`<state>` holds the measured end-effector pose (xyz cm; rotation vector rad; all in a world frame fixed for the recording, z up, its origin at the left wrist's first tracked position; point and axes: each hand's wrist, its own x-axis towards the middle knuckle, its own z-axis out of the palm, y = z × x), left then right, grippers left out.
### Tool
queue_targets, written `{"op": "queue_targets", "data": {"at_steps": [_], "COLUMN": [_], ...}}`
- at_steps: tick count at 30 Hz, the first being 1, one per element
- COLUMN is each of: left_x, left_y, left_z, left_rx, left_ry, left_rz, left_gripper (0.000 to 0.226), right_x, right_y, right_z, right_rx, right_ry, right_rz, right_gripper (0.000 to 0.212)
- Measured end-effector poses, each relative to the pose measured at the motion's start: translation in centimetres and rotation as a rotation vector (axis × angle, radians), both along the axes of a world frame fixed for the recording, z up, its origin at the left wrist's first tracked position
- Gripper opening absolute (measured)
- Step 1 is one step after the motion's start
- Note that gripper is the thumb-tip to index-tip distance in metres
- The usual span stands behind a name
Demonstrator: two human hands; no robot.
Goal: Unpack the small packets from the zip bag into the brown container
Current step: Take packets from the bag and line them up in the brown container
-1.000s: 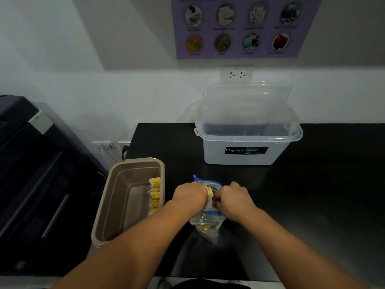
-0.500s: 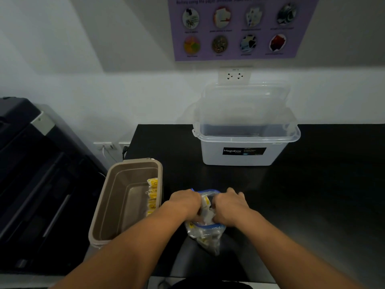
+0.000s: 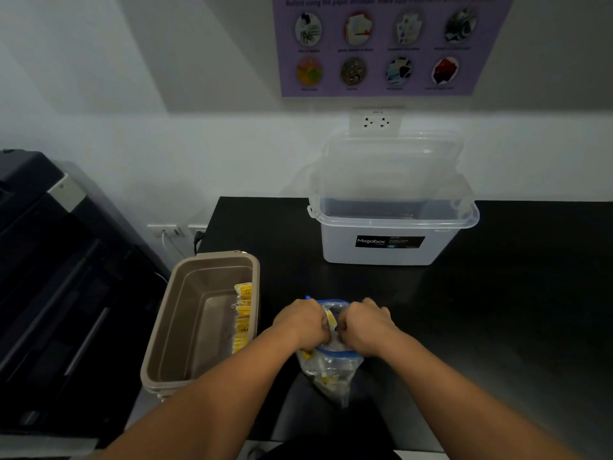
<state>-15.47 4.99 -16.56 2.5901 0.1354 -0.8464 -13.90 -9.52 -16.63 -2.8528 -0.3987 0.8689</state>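
Both hands are curled shut at the blue-rimmed mouth of the zip bag [image 3: 326,366] on the black counter [image 3: 497,310], left hand [image 3: 300,323] apparently pinching a yellow packet [image 3: 330,318] and nearer the brown container [image 3: 202,320] just to its left, right hand [image 3: 366,328] gripping the rim.

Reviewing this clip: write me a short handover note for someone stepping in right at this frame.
Left hand: closed at the mouth of the zip bag, fingers among the packets.
Right hand: gripping the other side of the bag's mouth.
The bag rests on the black counter, right of the brown container.
Done: a row of yellow packets stands along the container's right wall.
Left: packets still show inside the bag; move them over.
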Motion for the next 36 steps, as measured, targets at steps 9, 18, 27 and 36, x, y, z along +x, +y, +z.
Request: {"op": "queue_targets", "data": {"at_steps": [9,18,27,36], "left_x": [0.2,0.2,-0.7,-2.0], "left_y": [1.8,3.3,6.5,10.1], "left_z": [2.4,5.0,8.0,9.9], "left_rx": [-0.322,-0.469,-0.403,-0.314], "left_ry": [-0.169,-0.279,-0.399,-0.540], "left_rz": [0.275,0.304,0.320,0.328], "left_gripper": [0.027,0.019,0.011,0.009], "right_x": [1.4,1.4,1.2,1.3], "right_y": [-1.2,-0.4,3.0,3.0], "right_z": [1.7,2.1,1.1,0.0], "right_rx": [0.531,0.715,-0.150,-0.073], "right_ry": [0.028,0.138,0.057,-0.024], "right_rz": [-0.356,-0.512,-0.129,-0.273], "right_gripper": [0.015,0.012,0.021,0.015]}}
